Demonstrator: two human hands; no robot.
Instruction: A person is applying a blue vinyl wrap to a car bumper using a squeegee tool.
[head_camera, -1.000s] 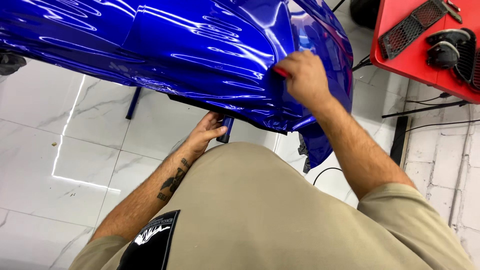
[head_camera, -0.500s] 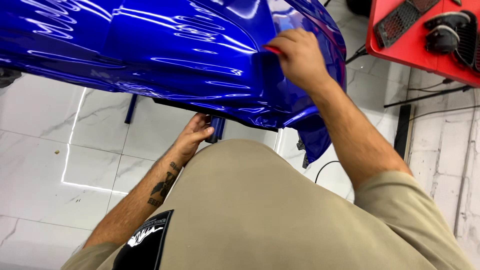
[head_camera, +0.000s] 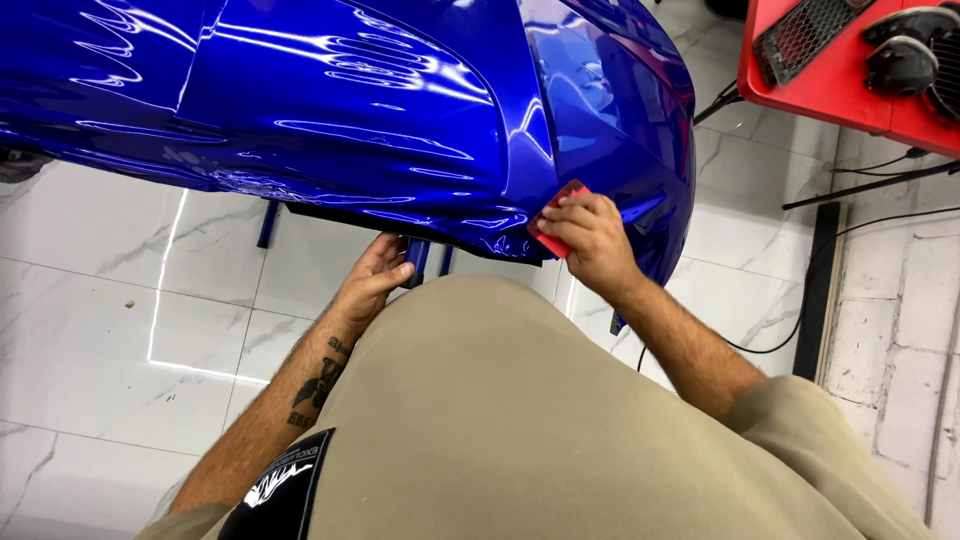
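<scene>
A glossy blue car body panel (head_camera: 340, 110) stretches across the top of the head view, raised on a dark blue stand (head_camera: 420, 258). My right hand (head_camera: 592, 240) presses a small red squeegee (head_camera: 562, 204) flat against the panel's lower right surface. My left hand (head_camera: 375, 275) reaches under the panel's bottom edge, fingers curled against the underside next to the stand's legs. My beige shirt fills the lower middle of the view.
A red car part (head_camera: 850, 60) with a black grille and round fittings lies at the top right. A black cable (head_camera: 790, 330) runs over the white marble floor (head_camera: 110, 330) on the right. A tiled wall (head_camera: 900, 350) rises at the right edge.
My right hand has slid the red squeegee down and to the left over the panel, toward its lower edge. My left hand has stayed under the bottom edge.
</scene>
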